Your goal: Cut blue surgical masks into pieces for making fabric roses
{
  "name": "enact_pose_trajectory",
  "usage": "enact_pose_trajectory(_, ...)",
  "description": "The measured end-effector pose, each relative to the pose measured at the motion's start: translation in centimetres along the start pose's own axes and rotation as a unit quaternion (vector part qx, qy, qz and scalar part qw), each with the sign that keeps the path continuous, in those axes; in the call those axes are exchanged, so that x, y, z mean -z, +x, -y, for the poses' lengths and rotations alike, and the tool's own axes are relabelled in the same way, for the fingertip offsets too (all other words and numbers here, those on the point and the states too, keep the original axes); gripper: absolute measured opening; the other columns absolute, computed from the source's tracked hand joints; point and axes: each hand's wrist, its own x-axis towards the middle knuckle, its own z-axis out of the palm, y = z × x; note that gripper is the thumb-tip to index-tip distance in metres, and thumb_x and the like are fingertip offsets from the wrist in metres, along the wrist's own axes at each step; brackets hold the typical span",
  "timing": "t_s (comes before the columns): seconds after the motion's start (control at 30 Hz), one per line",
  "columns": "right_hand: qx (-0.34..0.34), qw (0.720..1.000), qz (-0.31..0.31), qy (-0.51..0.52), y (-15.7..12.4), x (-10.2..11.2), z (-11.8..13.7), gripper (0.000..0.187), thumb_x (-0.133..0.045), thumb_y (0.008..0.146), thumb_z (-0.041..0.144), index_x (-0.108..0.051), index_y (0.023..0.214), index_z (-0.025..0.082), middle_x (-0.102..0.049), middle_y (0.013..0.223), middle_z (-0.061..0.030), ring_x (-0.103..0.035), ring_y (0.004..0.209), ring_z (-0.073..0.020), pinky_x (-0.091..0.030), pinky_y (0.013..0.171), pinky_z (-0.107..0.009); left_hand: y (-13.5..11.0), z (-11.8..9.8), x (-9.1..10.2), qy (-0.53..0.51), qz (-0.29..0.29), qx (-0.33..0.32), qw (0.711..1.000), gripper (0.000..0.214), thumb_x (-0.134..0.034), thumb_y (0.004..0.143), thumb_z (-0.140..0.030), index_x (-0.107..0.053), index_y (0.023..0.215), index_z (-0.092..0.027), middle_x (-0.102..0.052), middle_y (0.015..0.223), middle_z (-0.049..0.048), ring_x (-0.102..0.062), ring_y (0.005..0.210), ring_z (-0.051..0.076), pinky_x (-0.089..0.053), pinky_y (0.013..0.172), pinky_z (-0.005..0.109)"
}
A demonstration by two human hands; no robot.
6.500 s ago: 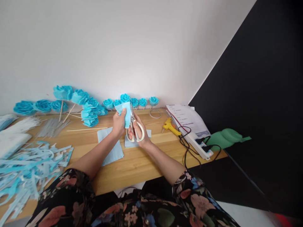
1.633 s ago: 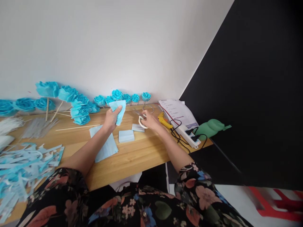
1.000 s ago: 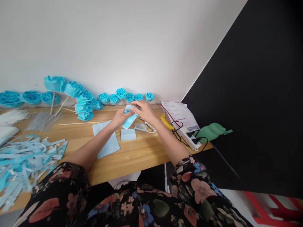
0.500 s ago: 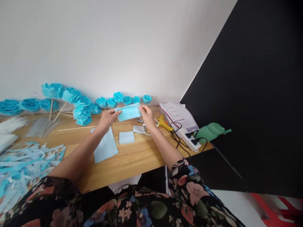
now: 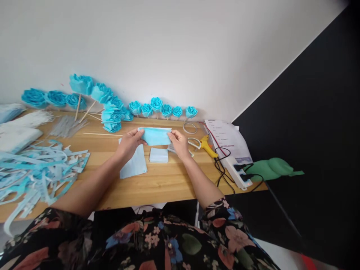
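Note:
A light blue paper strip is stretched flat between both hands above the wooden table. My left hand pinches its left end and my right hand pinches its right end. Under the strip lie a larger blue sheet and a small stack of blue squares. White-handled scissors rest on the table just right of my right hand.
Blue paper roses line the wall, some on wooden sticks. Blue paper scraps pile up at the left. A yellow glue gun, a power strip with black cords, printed sheets and a green object sit at the right.
The scissors were set down on the table. My right hand joined the left on the folded blue paper, which was opened into a strip and lowered a little.

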Motion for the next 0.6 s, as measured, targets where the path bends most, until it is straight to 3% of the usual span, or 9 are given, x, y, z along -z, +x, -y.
enact_pose_trajectory(0.33, -0.007, 0.999, 0.003, 0.045, -0.8, -0.8, 0.8, 0.034, -0.06, 0.086, 0.054, -0.057, 0.08, 0.021, -0.045, 0.069, 0.0038, -0.039, 0.064, -0.0117, -0.035, 0.062, -0.024, -0.3, 0.1, -0.2, 0.002, 0.001, 0.019, 1.0, 0.042, -0.087, 0.068, -0.05, -0.068, 0.071, -0.012, -0.063, 0.065, 0.0028, -0.06, 0.057, 0.013, -0.054, 0.053, 0.025)
enact_pose_trajectory(0.6, 0.011, 0.999, -0.031, -0.007, -1.0, -0.6, 1.5, 0.036, -0.059, 0.086, 0.055, -0.054, 0.074, 0.021, -0.037, 0.063, 0.0046, -0.033, 0.061, -0.0117, -0.031, 0.059, -0.025, -0.3, 0.2, -0.2, -0.017, -0.005, -0.002, 1.0, 0.036, -0.086, 0.073, -0.044, -0.068, 0.069, -0.013, -0.059, 0.063, 0.0012, -0.055, 0.055, 0.011, -0.049, 0.047, 0.022)
